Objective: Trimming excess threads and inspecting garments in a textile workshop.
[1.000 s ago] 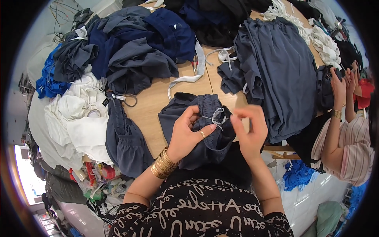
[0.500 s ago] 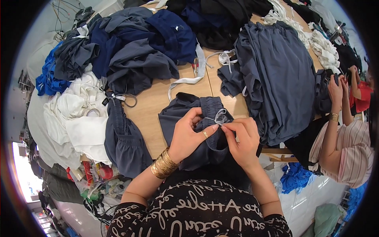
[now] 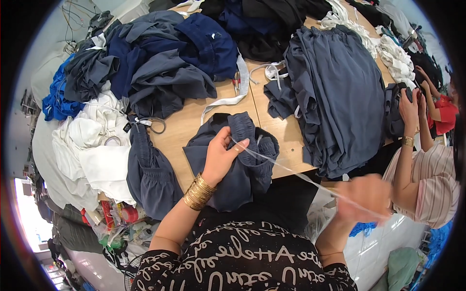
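Observation:
Dark grey elastic-waist garment lies gathered at the table's near edge, its ruffled waistband turned up toward me. My left hand pinches that waistband between thumb and fingers. From beside the left thumb a thin pale drawstring runs taut to the right, past the table edge. Its other end is in my right hand, which is closed and blurred by motion. The waistband opening faces right, with a bit of pale cord showing inside it.
To the right lies a stack of grey elastic-waist garments. Another grey garment and white cloth are at left, grey and navy garments behind. A pale strap lies mid-table. A co-worker's arm is at far right.
My right hand has swung away to the right, drawing the drawstring out long and straight. My left hand and the garment have shifted slightly left.

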### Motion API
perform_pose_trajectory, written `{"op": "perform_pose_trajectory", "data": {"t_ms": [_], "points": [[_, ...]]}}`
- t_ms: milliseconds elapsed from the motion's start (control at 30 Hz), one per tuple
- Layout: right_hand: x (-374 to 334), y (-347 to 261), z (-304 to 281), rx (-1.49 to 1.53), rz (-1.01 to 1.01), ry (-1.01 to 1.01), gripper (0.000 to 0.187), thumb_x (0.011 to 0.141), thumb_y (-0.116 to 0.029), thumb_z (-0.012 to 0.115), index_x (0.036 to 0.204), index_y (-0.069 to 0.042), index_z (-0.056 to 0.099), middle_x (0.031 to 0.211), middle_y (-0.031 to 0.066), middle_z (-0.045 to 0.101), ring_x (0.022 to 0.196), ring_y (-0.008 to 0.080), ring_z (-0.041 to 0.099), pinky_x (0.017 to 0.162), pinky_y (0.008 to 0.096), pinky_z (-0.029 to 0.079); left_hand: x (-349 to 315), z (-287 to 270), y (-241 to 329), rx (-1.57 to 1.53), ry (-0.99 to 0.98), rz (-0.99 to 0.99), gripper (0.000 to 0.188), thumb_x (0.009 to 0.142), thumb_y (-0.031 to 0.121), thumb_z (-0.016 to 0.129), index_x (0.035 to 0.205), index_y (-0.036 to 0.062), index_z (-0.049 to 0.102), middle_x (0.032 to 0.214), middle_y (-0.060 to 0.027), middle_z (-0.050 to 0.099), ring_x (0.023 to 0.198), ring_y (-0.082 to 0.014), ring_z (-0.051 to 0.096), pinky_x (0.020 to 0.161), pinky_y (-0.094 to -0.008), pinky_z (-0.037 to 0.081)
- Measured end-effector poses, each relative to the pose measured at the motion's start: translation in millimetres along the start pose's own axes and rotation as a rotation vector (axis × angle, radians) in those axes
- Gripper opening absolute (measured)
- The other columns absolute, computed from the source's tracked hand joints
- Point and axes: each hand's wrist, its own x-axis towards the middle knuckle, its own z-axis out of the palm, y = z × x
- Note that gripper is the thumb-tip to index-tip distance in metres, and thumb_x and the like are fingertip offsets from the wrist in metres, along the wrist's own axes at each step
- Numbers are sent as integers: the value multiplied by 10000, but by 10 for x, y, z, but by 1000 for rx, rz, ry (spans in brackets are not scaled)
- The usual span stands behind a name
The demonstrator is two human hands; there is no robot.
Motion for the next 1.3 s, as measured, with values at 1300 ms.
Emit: {"op": "perform_pose_trajectory", "data": {"t_ms": [1300], "points": [[722, 1066, -852, -997, 915, 14, 408, 839, -250, 618, 1184, -42, 554, 907, 45, 621, 794, 84, 548, 713, 240, 449, -270, -200, 114, -553, -379, -272, 645, 791, 87, 626, 1333, -13, 290, 1218, -156, 503, 1094, -277, 538, 970, -390, 403]]}}
